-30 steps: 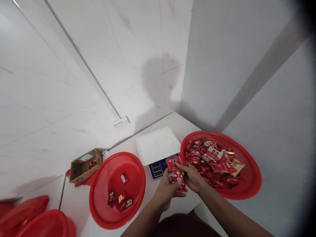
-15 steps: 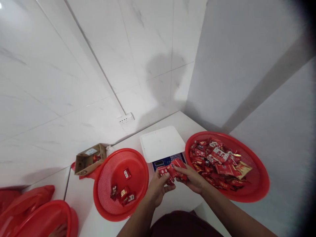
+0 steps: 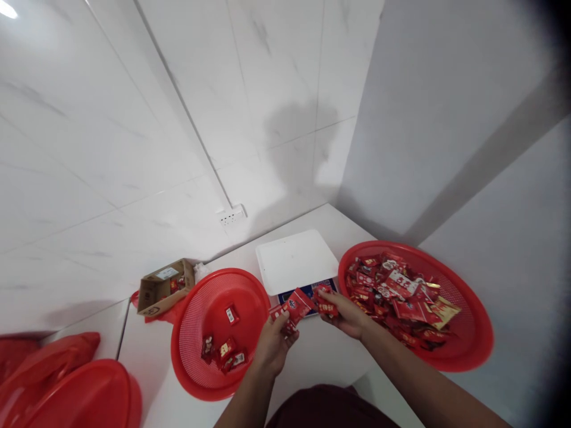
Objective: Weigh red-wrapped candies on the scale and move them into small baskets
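My left hand (image 3: 273,348) is closed around red candy packets (image 3: 295,306), one with white dots and one that sticks out to the right. A short gap to the right, my right hand (image 3: 348,315) grips red packets with gold lettering (image 3: 326,303). Both hands are just in front of a white scale (image 3: 297,258), whose blue key panel they partly cover. On the right a red basket (image 3: 484,333) holds a heap of red and gold candy packets (image 3: 399,297). Several small packets (image 3: 226,348) lie in the left red basket (image 3: 179,356).
Behind the left basket stands an open cardboard box (image 3: 154,297) with red packets, on red plastic. Another red basket (image 3: 96,395) and red plastic bags (image 3: 53,359) are at the lower left. A wall socket (image 3: 232,215) sits above the white table (image 3: 307,356).
My hands have moved apart, the left one to the left, and the packets that were together are now split between them. A hand seen in the lower-left basket is gone.
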A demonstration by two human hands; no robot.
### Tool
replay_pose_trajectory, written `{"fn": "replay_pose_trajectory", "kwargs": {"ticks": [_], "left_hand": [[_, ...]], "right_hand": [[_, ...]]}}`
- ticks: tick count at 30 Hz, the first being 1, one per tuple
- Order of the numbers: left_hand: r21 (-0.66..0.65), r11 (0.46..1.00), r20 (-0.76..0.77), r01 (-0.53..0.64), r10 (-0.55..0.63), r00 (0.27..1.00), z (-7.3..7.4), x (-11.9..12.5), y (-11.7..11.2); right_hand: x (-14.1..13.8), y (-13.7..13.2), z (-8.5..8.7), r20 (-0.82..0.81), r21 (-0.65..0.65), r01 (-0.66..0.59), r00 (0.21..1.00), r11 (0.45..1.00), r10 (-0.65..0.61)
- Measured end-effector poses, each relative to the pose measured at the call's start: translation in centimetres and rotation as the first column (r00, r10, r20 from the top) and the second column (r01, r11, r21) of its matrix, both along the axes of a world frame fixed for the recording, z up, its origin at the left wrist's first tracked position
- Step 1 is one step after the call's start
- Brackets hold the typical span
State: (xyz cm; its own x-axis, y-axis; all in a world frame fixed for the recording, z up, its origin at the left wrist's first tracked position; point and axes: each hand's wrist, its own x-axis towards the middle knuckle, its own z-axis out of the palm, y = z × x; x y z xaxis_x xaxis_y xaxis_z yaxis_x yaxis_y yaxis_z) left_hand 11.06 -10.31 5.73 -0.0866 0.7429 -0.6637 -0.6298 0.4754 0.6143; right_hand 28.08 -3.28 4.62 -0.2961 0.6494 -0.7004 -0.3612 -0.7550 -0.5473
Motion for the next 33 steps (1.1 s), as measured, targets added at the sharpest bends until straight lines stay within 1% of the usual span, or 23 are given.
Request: {"fn": "replay_pose_trajectory", "kwargs": {"ticks": [2,5,8,11,13,15,18,20,23,26,28,33], "left_hand": [[-0.018,1.000,0.010,-0.022,0.022,1.000,-0.3,-0.3,-0.3],[-0.020,0.999,0.018,-0.036,0.036,0.999,-0.5,-0.5,-0.8],[-0.029,0.998,0.016,-0.052,0.053,0.998,-0.5,-0.7,-1.2],[-0.038,0.996,0.015,-0.075,0.076,0.997,-0.5,-1.0,-1.6],[-0.040,0.995,0.018,-0.090,0.091,0.996,-0.6,-1.4,-1.8],[-0.053,0.993,0.016,-0.103,0.104,0.994,-0.7,-1.6,-2.1],[-0.071,0.992,0.013,-0.105,0.106,0.994,-0.7,-1.7,-2.1],[-0.069,0.993,0.018,-0.100,0.101,0.995,-0.7,-1.6,-2.1],[-0.054,0.994,0.022,-0.096,0.097,0.995,-0.7,-1.5,-2.2],[-0.060,0.994,0.022,-0.093,0.095,0.995,-1.0,-1.6,-2.4],[-0.075,0.993,0.016,-0.094,0.096,0.995,-1.1,-1.7,-2.5],[-0.074,0.992,0.016,-0.098,0.100,0.995,-1.2,-1.7,-2.4]], "right_hand": [[-0.5,1.7,-0.3,0.030,-0.009,0.000,1.000,1.000,0.000],[-1.3,4.5,-0.5,0.003,0.058,-0.016,1.000,0.998,0.016],[-1.8,6.3,-1.1,0.070,0.059,0.037,0.997,0.998,-0.042],[-1.9,6.3,-2.2,0.137,0.031,0.104,0.985,0.994,-0.108],[-2.0,6.1,-2.7,0.125,0.021,0.126,0.984,0.992,-0.127],[-2.4,6.3,-2.7,0.090,0.026,0.147,0.985,0.989,-0.149],[-2.9,7.8,-2.4,0.038,0.058,0.197,0.979,0.979,-0.199],[-3.1,9.0,-2.3,0.040,0.068,0.241,0.969,0.968,-0.244],[-2.8,9.8,-2.9,0.072,0.046,0.289,0.954,0.956,-0.291],[-2.5,9.2,-3.7,0.054,0.015,0.283,0.957,0.959,-0.283],[-2.5,8.8,-4.0,0.020,0.011,0.270,0.963,0.963,-0.270],[-3.0,9.0,-3.6,-0.040,0.062,0.251,0.968,0.966,-0.249]]}}
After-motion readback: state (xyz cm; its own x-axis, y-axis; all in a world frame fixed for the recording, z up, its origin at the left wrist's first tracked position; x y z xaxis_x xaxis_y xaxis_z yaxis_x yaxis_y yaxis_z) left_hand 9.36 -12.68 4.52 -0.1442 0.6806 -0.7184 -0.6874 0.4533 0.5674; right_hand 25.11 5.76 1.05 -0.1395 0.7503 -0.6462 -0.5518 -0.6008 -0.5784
